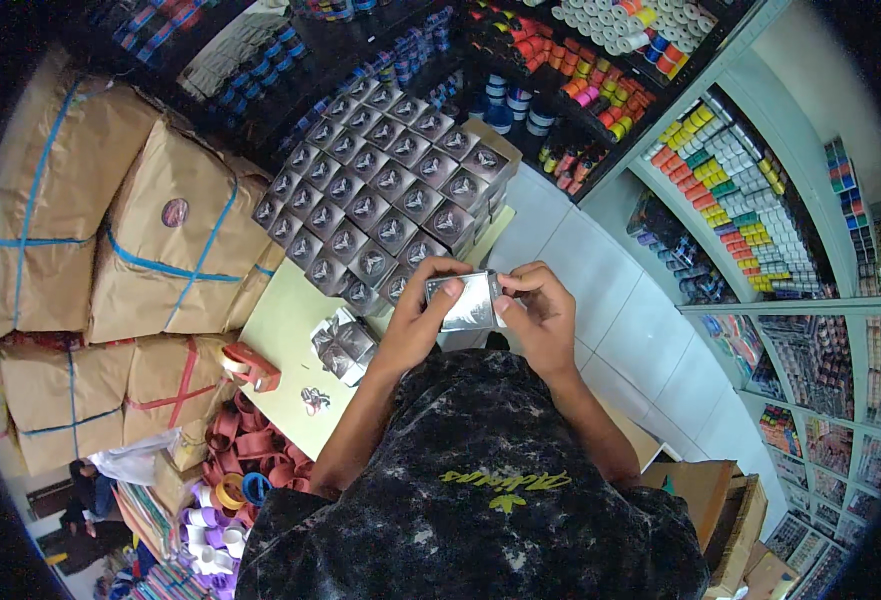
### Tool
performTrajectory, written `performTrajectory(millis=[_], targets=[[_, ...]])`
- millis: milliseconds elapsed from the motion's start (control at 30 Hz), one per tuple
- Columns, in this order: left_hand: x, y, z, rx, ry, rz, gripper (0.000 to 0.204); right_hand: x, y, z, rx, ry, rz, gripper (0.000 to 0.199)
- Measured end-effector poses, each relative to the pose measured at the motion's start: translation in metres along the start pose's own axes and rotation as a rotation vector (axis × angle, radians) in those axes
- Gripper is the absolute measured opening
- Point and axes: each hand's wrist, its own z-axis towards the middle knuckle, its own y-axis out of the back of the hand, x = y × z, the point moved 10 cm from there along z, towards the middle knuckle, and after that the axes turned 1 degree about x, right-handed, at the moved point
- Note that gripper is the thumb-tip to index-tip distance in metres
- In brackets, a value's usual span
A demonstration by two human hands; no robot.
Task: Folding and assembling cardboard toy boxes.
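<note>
A small flat-sided box with a shiny silver face is held between my two hands, just in front of my chest. My left hand grips its left side, with the thumb laid on the silver face. At the right end, my right hand pinches the box's edge between thumb and fingers. Just beyond my hands, rows of small dark-and-silver printed boxes stand packed together on the pale yellow table. Left of my left forearm sit a few similar small cartons and some small stickers or labels.
A red tape dispenser rests at the table's left edge. Large brown-paper parcels are stacked on the left, above a heap of reddish rings. Shelves of coloured spools line the right, beside a tiled floor. Cardboard boxes stand behind right.
</note>
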Motion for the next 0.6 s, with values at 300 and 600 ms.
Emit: performTrajectory(millis=[300,600], targets=[[-0.01,-0.005,0.004,-0.018,-0.078,0.023,0.034,0.004,0.0,0.003,-0.037,-0.115,0.054,0.03],[-0.007,-0.004,-0.002,0.028,-0.058,-0.009,0.035,0.002,-0.006,-0.007,0.062,-0.124,0.036,0.036]])
